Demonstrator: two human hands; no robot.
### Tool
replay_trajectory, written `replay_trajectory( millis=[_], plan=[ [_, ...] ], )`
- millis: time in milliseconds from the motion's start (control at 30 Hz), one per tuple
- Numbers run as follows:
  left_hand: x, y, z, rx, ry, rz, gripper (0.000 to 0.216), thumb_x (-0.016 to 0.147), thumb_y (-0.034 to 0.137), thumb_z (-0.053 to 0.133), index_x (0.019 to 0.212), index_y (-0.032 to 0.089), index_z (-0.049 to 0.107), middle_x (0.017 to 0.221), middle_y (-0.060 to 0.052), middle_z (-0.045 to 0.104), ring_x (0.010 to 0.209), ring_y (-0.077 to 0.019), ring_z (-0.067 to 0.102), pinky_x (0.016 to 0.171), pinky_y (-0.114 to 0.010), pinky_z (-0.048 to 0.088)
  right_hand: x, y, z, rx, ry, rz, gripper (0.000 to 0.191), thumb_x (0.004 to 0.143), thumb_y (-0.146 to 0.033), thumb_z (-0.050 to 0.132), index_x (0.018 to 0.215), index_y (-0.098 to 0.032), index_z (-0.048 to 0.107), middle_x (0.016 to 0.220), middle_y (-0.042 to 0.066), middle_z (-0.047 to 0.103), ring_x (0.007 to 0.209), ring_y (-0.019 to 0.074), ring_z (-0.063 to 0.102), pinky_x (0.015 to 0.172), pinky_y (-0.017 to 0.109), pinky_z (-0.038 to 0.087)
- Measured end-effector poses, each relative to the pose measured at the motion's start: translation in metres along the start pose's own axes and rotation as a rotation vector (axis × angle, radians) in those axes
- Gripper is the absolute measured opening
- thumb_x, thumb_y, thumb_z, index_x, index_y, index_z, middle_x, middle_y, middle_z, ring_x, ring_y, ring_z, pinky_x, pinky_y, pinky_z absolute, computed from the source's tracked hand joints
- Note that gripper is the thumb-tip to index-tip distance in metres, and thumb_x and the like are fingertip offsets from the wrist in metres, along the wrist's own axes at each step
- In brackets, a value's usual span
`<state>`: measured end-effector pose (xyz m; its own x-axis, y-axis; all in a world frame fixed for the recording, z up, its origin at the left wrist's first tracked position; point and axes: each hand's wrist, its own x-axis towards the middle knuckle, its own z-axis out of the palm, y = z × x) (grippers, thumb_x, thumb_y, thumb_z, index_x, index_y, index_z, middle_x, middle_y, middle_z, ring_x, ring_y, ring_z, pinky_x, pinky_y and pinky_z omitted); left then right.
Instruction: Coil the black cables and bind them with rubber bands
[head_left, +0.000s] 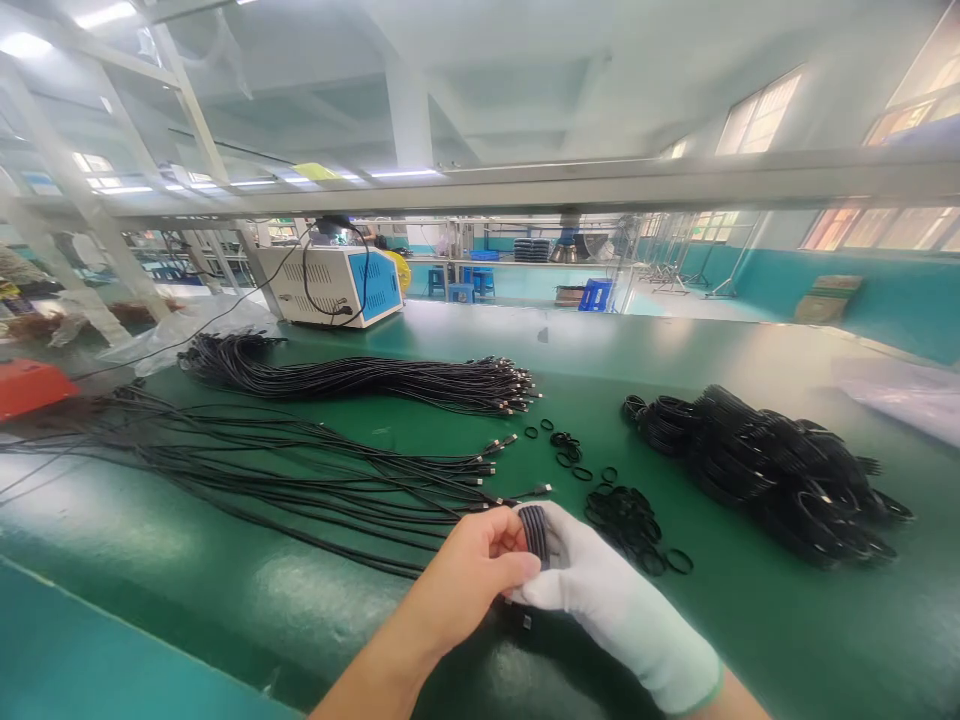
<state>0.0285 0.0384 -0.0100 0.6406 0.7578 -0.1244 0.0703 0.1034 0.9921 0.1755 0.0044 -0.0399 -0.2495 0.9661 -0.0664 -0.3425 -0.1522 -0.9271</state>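
Above the front of the green bench, a coiled black cable (535, 532) is held between my two hands. My bare left hand (480, 562) pinches the coil from the left. On the other side my right hand (581, 560), in a white glove, wraps round it. A connector end hangs just below the hands. Loose black cables (360, 490) with metal plugs spread out to the left of my hands. To the right of them lies a heap of small black rubber bands (624, 520), with several single bands scattered behind it.
A thick bundle of straight cables (360, 380) lies farther back. Coiled cables (757, 460) are piled at the right. A white and blue machine (341, 285) stands at the bench's rear, a red object (34, 388) at the far left. A metal rail (525, 188) crosses above the bench (787, 640).
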Motion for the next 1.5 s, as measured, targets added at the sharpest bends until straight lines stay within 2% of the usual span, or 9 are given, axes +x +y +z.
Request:
replay_trajectory(
  millis=[100,200,333,467,667,833,1033,1267,1500],
  plan=[
    [0.001,0.003,-0.005,0.003,-0.087,-0.017,0.002,0.073,0.013,0.054,0.073,0.013,0.055,0.066,0.002,0.053,0.059,-0.0087,0.045,0.057,-0.021,0.036,-0.005,-0.005,0.003,0.082,-0.069,0.027,0.041,0.061,-0.014,0.073,0.098,-0.014,0.054,0.085,0.005,0.06,0.086,0.021,0.059,0.077,0.036,0.047],
    [0.0,0.008,-0.009,0.18,0.027,-0.013,0.01,0.079,0.021,0.05,0.072,0.015,0.055,0.065,0.001,0.055,0.059,-0.0112,0.048,0.058,-0.024,0.04,-0.007,-0.004,0.003,0.207,-0.121,0.022,0.043,0.063,-0.015,0.072,0.102,-0.013,0.055,0.093,0.007,0.058,0.087,0.0186,0.057,0.075,0.032,0.047],
    [-0.003,0.008,-0.007,0.6,0.358,0.249,0.022,0.075,0.011,0.049,0.092,0.022,0.059,0.089,0.0,0.058,0.071,-0.0131,0.054,0.069,-0.026,0.044,-0.006,0.0,0.003,0.254,-0.093,0.079,0.052,0.06,-0.013,0.073,0.108,-0.016,0.054,0.1,0.006,0.055,0.087,0.0184,0.057,0.077,0.035,0.048],
    [-0.002,-0.003,-0.003,0.866,0.355,0.467,0.04,0.072,0.0,0.042,0.097,0.023,0.061,0.095,-0.002,0.059,0.081,-0.0158,0.057,0.075,-0.027,0.045,-0.005,0.004,0.009,0.169,-0.053,0.059,0.046,0.056,-0.01,0.073,0.098,-0.015,0.057,0.092,0.005,0.057,0.083,0.0186,0.057,0.072,0.033,0.048],
    [0.01,-0.006,-0.005,0.688,0.394,0.439,0.034,0.07,-0.001,0.042,0.079,0.021,0.067,0.078,0.0,0.059,0.072,-0.013,0.057,0.066,-0.023,0.045,-0.005,0.003,0.012,0.123,-0.014,0.076,0.055,0.052,-0.015,0.077,0.103,-0.017,0.056,0.092,0.005,0.058,0.079,0.0177,0.058,0.069,0.031,0.048],
    [0.011,0.018,-0.024,0.479,0.2,0.25,0.026,0.072,0.013,0.054,0.092,0.021,0.067,0.089,-0.001,0.062,0.078,-0.0152,0.056,0.072,-0.026,0.045,-0.008,-0.001,0.003,0.368,-0.201,0.026,0.04,0.073,-0.022,0.064,0.111,-0.013,0.057,0.102,0.009,0.057,0.081,0.0163,0.058,0.07,0.03,0.048],
    [0.007,0.015,-0.043,0.0,-0.252,0.141,0.045,0.068,0.018,0.063,0.113,0.02,0.061,0.113,-0.007,0.061,0.101,-0.0214,0.055,0.091,-0.035,0.041,-0.013,-0.002,0.001,0.527,-0.433,0.188,0.052,0.082,-0.041,0.042,0.112,-0.001,0.056,0.109,0.018,0.057,0.086,0.0202,0.061,0.075,0.033,0.049],
    [0.017,0.005,-0.038,0.157,-0.062,0.088,0.045,0.063,0.016,0.064,0.109,0.02,0.063,0.108,-0.006,0.064,0.102,-0.0222,0.055,0.087,-0.034,0.045,-0.001,0.006,0.004,0.059,-0.029,0.022,0.047,0.068,-0.034,0.07,0.105,-0.012,0.051,0.089,0.007,0.056,0.065,0.0156,0.061,0.056,0.029,0.052],
    [0.026,-0.003,-0.056,0.255,0.39,0.099,0.04,0.063,0.056,0.063,0.092,0.028,0.068,0.095,-0.001,0.071,0.082,-0.0254,0.065,0.078,-0.041,0.052,-0.015,-0.036,-0.025,-0.576,0.452,-0.055,0.045,0.067,-0.037,0.065,0.106,-0.016,0.054,0.089,0.006,0.061,0.071,0.0198,0.063,0.066,0.035,0.053]
  ],
)
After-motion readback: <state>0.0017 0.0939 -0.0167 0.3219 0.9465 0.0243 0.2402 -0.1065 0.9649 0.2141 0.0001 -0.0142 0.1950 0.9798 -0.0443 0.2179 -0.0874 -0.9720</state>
